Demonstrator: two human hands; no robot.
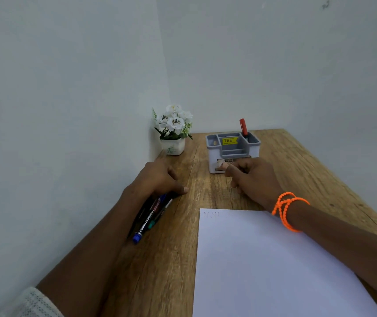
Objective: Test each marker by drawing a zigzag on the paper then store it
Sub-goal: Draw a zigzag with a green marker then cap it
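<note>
A white sheet of paper (pixel 263 259) lies on the wooden table (pixel 302 161), with a faint zigzag (pixel 212 214) near its top left corner. Left of it lies a bundle of markers (pixel 153 213); one has a blue end (pixel 137 237), another a green one. My left hand (pixel 160 179) rests flat over the far ends of the bundle, fingers spread on the table. A grey and white desk organizer (pixel 212 156) stands at the back with a red marker (pixel 243 126) upright in its right rear slot. My right hand (pixel 253 179) hovers just in front of the organizer, fingers curled, nothing visible in it.
A small white pot of white flowers (pixel 173 131) sits in the back left corner against the wall. Walls close the table on the left and at the back. An orange bead bracelet (pixel 288 209) circles my right wrist.
</note>
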